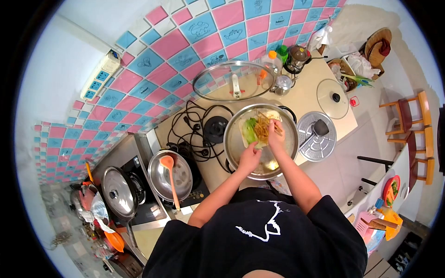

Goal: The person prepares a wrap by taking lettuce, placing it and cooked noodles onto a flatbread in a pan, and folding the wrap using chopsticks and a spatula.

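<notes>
A wide steel pan sits on the counter in front of me. Over it is a pale flatbread, topped with green lettuce and a heap of brown shredded strips. My left hand is closed at the near edge of the flatbread, just below the lettuce. On the right side, my right hand has its fingers closed against the brown strips. Its fingertips are partly hidden by the food.
A glass lid leans against the tiled wall. Right of the pan, a steamer rack carries a dark spatula; another glass lid lies beyond. Black cables coil to the left, near a pot with an orange spoon.
</notes>
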A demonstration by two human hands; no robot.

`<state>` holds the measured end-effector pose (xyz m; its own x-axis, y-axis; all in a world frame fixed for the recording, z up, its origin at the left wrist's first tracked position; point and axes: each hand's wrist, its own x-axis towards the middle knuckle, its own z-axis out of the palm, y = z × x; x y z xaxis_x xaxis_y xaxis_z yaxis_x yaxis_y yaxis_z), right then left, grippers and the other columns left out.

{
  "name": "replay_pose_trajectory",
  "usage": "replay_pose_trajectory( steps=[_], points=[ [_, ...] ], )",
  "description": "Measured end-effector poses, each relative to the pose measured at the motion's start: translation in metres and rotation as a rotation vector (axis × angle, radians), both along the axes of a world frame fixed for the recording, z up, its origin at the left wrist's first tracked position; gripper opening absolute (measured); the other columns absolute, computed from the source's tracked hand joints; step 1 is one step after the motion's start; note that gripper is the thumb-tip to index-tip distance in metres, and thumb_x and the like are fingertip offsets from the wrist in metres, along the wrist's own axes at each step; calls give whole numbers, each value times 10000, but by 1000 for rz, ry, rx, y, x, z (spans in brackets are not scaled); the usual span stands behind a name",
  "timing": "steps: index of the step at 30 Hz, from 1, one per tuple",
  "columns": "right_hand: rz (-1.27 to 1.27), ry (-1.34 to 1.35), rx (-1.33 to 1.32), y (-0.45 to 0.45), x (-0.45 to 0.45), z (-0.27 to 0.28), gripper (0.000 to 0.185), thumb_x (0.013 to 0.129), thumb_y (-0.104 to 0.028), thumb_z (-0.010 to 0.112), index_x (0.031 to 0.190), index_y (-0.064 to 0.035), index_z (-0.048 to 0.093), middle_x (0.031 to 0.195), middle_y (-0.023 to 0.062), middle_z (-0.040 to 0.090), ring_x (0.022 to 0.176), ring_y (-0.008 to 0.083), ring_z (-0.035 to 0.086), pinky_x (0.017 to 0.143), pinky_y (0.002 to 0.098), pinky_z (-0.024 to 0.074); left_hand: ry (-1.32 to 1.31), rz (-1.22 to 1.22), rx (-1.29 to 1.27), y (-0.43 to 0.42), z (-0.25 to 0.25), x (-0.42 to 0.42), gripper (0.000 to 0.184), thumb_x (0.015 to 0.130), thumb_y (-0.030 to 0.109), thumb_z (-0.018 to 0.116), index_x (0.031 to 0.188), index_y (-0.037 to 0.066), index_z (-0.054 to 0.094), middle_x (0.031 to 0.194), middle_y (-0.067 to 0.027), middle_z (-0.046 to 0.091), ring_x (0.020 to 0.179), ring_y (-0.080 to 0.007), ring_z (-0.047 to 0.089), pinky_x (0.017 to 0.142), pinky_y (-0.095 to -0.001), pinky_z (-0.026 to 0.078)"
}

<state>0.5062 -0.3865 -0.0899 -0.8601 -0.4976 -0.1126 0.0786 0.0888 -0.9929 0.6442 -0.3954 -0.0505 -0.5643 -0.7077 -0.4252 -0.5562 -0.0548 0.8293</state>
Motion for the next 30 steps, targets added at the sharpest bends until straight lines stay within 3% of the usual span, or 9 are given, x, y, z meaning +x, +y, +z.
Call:
replay_pose_trajectory(
  steps=[4, 6, 8, 10, 14, 19, 21, 26, 30],
  points=[
    [-60, 156, 19, -13, 2, -24, 129, 869, -140, 537, 871, -17, 575, 752, 74, 563, 688, 167, 526, 660, 290, 436, 30, 22, 8, 0, 2, 1, 433, 812, 193, 545, 1209, 34, 474, 743, -120, 595, 685, -254, 584, 658, -358, 456],
    [-33, 192, 46, -14, 5, -17, 120, 867, -129, 536, 865, -15, 572, 766, 83, 557, 708, 182, 526, 674, 295, 432, 83, 29, -20, 0, -6, 5, 419, 833, 174, 552, 1213, 17, 467, 683, -53, 522, 601, -149, 503, 584, -286, 428],
    [-7, 227, 73, -18, 7, -11, 111, 864, -118, 534, 858, -13, 569, 780, 92, 552, 728, 196, 525, 687, 299, 428, 70, 32, -31, 1, -12, 8, 418, 832, 172, 551, 1211, 17, 468, 681, -57, 526, 598, -153, 507, 581, -289, 429],
    [-52, 373, 12, -25, 7, -14, 125, 861, -138, 548, 828, -20, 574, 746, 66, 570, 664, 138, 547, 633, 274, 446, 57, 36, -40, 0, -11, 10, 416, 832, 170, 551, 1210, 16, 469, 680, -61, 530, 595, -156, 511, 578, -292, 430],
    [-22, 379, 22, -25, 7, -8, 104, 858, -105, 543, 835, -7, 568, 769, 84, 549, 723, 181, 525, 677, 286, 428, 11, 22, -39, 2, -7, 12, 415, 828, 175, 550, 1203, 14, 473, 685, -82, 547, 603, -172, 530, 579, -300, 435],
    [-86, 44, -89, -18, 0, -4, 129, 862, -132, 553, 862, -3, 567, 738, 51, 570, 684, 128, 550, 634, 262, 448, -19, 4, -56, 2, -2, 11, 410, 825, 183, 548, 1196, 21, 480, 691, -89, 550, 616, -190, 538, 590, -313, 438],
    [-57, 11, -84, -2, -4, 11, 158, 879, -148, 538, 883, 10, 552, 806, 69, 574, 735, 148, 575, 682, 271, 485, -59, -7, -9, 1, 1, 11, 430, 822, 210, 532, 1211, 39, 466, 741, -107, 572, 698, -251, 571, 668, -363, 450],
    [36, -104, -68, 46, 1, 57, 183, 896, -159, 518, 911, 23, 533, 866, 88, 570, 795, 177, 603, 719, 286, 538, -9, 25, -2, 0, -9, 18, 419, 820, 194, 548, 1200, 32, 477, 713, -98, 560, 664, -225, 558, 640, -339, 448],
    [97, -229, 11, 72, 7, 26, 195, 902, -167, 508, 926, 26, 530, 898, 105, 566, 809, 188, 605, 723, 291, 540, -25, 26, -13, 4, -18, 19, 412, 818, 184, 561, 1193, 30, 488, 686, -85, 545, 641, -205, 547, 622, -322, 444]
  ],
)
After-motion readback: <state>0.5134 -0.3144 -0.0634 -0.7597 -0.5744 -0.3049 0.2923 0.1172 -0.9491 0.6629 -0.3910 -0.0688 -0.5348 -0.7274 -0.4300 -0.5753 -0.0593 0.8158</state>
